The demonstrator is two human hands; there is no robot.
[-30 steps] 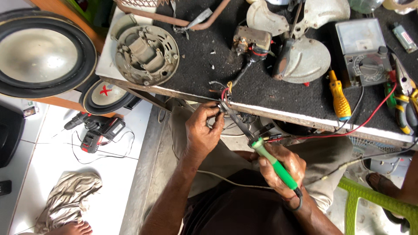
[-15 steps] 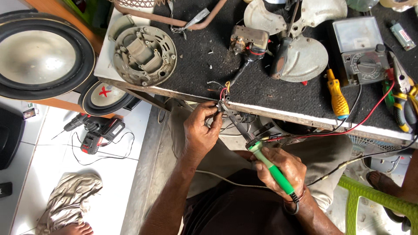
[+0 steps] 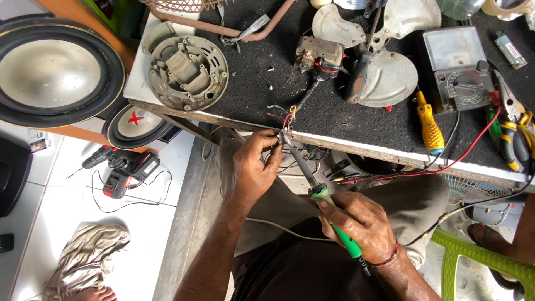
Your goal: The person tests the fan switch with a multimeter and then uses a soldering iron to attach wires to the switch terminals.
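Note:
My left hand pinches a bundle of thin coloured wires that hang over the front edge of the black workbench. My right hand grips a green-handled soldering iron. Its metal tip reaches up to the wire ends at my left fingertips. The wires run back to a small motor part on the bench. My lap sits below both hands.
On the bench lie a round motor housing, a grey fan blade, a multimeter with red and black leads, a yellow screwdriver and pliers. Speakers and a cordless drill are at left, a green chair at right.
Both hands have stayed at the wires. The view has shifted slightly, and the soldering iron tip remains at the wire ends.

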